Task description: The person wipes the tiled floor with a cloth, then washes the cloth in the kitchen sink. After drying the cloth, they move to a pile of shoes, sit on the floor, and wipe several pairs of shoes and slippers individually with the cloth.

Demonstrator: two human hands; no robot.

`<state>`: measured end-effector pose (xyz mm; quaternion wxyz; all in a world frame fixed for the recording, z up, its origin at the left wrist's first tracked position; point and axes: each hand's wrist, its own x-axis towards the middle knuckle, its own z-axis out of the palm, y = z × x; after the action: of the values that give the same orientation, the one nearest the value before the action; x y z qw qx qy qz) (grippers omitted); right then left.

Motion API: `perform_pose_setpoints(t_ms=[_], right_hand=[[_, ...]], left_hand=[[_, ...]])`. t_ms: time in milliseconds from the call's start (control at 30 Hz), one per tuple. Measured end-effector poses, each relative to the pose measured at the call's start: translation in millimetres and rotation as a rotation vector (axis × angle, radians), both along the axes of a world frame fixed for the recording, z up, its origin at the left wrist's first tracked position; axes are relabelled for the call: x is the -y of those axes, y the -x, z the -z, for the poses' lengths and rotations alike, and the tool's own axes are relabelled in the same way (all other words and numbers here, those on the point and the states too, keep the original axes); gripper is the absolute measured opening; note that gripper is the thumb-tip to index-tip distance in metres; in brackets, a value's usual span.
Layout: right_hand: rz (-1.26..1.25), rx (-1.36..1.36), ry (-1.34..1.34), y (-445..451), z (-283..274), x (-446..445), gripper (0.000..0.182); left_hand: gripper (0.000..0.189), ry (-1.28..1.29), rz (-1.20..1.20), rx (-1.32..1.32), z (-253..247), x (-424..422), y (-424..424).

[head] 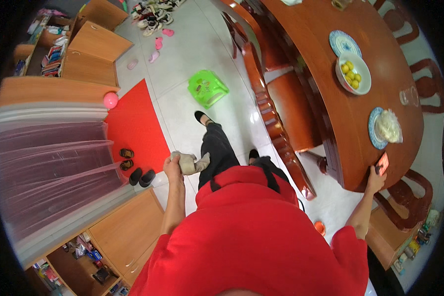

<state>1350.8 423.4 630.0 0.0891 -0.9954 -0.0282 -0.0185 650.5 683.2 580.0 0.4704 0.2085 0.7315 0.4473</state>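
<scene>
My left hand (173, 170) is closed on a grey-beige cloth (188, 164), which hangs out to the right beside my dark trousers. My right hand (376, 180) is at the near edge of the wooden dining table (359, 148), holding a small flat object with an orange-red face (383, 164); what it is I cannot tell. Just beyond that hand, a blue-and-white plate (373, 127) bears a clear plastic bag with pale contents (389, 126). Farther along are a white bowl (363, 87) of yellow fruit, another patterned plate (343, 42) and a clear glass (409, 96).
A green plastic stool (207, 88) stands on the tiled floor ahead. Wooden chairs (270, 118) line the table. At left lie a red mat (137, 125) with sandals, a pink ball (110, 100) and open wooden cabinets (92, 70). Many shoes (153, 20) are piled farther off.
</scene>
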Motion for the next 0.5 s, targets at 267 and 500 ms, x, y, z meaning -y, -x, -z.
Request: perform_pose_setpoints(t_ms=[267,500], right_hand=[[0.451,-0.238,-1.088,50,-28,69,0.047],[0.502,0.188,-1.465,110,-133,-41,0.036]], left_hand=[[0.016,-0.019,0.033,0.058,12,-111,-7],[0.019,0.008,0.04,0.042,53,-199,43]])
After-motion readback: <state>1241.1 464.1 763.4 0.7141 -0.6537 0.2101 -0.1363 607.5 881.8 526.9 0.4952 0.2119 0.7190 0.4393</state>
